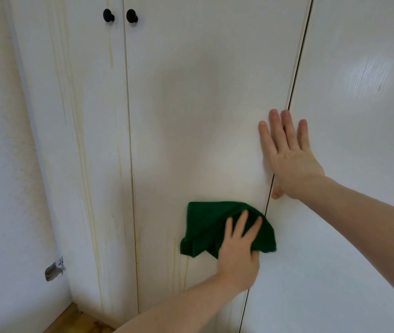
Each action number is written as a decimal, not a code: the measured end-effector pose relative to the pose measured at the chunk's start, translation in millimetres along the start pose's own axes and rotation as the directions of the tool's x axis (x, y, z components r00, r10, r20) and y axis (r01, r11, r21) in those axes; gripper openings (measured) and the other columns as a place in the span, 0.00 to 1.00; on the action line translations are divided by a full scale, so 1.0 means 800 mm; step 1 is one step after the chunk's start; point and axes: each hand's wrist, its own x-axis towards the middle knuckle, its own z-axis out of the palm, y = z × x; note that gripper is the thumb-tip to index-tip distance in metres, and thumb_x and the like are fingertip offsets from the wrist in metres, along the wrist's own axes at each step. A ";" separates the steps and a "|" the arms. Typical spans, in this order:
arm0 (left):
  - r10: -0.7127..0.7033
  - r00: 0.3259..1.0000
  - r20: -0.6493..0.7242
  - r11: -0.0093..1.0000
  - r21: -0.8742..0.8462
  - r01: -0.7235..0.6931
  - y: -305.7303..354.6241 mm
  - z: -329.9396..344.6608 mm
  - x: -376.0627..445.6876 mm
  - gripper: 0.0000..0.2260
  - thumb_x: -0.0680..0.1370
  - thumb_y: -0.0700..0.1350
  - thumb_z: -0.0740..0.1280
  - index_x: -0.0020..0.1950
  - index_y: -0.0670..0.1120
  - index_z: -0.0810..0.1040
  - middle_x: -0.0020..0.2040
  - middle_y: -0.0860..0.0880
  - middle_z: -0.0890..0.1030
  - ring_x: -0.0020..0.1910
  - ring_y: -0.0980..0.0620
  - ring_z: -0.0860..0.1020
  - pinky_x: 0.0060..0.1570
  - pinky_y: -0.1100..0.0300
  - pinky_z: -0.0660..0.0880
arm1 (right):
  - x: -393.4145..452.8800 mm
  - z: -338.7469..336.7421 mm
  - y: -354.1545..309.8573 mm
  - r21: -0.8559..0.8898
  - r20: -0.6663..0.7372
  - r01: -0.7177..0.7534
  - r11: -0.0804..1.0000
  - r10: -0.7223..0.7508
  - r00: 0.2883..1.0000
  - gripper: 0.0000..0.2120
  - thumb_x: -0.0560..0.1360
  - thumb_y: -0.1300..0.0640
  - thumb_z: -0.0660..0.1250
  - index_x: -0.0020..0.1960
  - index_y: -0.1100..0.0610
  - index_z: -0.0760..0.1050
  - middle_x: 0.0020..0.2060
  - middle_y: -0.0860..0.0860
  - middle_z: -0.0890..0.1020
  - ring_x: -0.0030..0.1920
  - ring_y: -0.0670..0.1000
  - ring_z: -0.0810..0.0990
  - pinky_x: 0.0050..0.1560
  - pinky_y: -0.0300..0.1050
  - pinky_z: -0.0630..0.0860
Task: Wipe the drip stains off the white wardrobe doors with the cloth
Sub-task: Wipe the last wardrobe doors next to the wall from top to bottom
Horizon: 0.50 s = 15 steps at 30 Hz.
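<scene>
— Head view from where you stand: where's the green cloth [215, 227] sitting?

— Low on the middle wardrobe door [191, 104], close to that door's right edge, its right corner reaching over the dark gap toward the next door [359, 164]. The left hand [238, 248] lies on top of it, fingers [241, 224] spread and straight, pushing the cloth flat against the panel; the thumb is tucked under the cloth's lower right fold, so I can't tell how it lies.

— And the other hand?

— The right hand [287, 157] is higher up and well apart from the cloth — flat on the wood, fingers straight and close together, straddling the gap between the two doors, thumb pointing down along it. It holds nothing.

— Any stains showing?

— Yellowish drip stains [80, 140] run down the left door [90, 97] in long streaks, and a few shorter ones [181, 267] hang just below the cloth's left corner. Two black knobs [120, 15] sit up top, either side of the left gap. Down in the corner there's a strip of wooden floor [71, 318] and a metal bracket [55, 269] on the wall
</scene>
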 end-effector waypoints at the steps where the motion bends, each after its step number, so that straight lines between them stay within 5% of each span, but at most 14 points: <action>1: 0.067 0.995 0.069 0.997 0.042 -0.070 0.003 0.004 -0.001 0.33 0.81 0.42 0.61 0.81 0.62 0.53 0.82 0.58 0.45 0.81 0.45 0.43 0.75 0.52 0.36 | -0.001 -0.001 0.001 0.001 0.003 -0.001 1.000 0.001 1.000 0.81 0.59 0.33 0.81 0.74 0.65 0.19 0.73 0.68 0.22 0.76 0.71 0.26 0.78 0.71 0.40; 6: 0.132 0.982 0.132 0.989 0.043 -0.139 -0.018 -0.018 -0.003 0.34 0.80 0.37 0.61 0.81 0.60 0.55 0.82 0.58 0.42 0.81 0.51 0.44 0.74 0.60 0.33 | -0.004 -0.005 0.001 -0.002 0.018 -0.009 1.000 0.009 1.000 0.80 0.61 0.33 0.80 0.74 0.64 0.18 0.72 0.67 0.20 0.75 0.69 0.24 0.78 0.70 0.38; 10: -0.090 0.992 -0.088 0.996 -0.026 0.088 -0.072 -0.082 0.007 0.36 0.79 0.35 0.61 0.80 0.64 0.54 0.80 0.57 0.40 0.81 0.49 0.42 0.76 0.55 0.37 | -0.004 -0.004 0.000 -0.004 0.010 -0.020 1.000 0.020 1.000 0.80 0.60 0.32 0.80 0.74 0.65 0.18 0.72 0.67 0.21 0.76 0.69 0.24 0.79 0.70 0.39; 15: -0.329 0.893 -0.307 0.944 -0.073 0.323 -0.158 -0.176 0.026 0.32 0.81 0.38 0.61 0.81 0.60 0.57 0.83 0.47 0.48 0.81 0.42 0.48 0.79 0.47 0.44 | -0.002 -0.002 -0.004 -0.010 -0.009 -0.030 1.000 0.029 1.000 0.82 0.58 0.32 0.81 0.74 0.65 0.19 0.73 0.68 0.22 0.76 0.70 0.26 0.78 0.71 0.40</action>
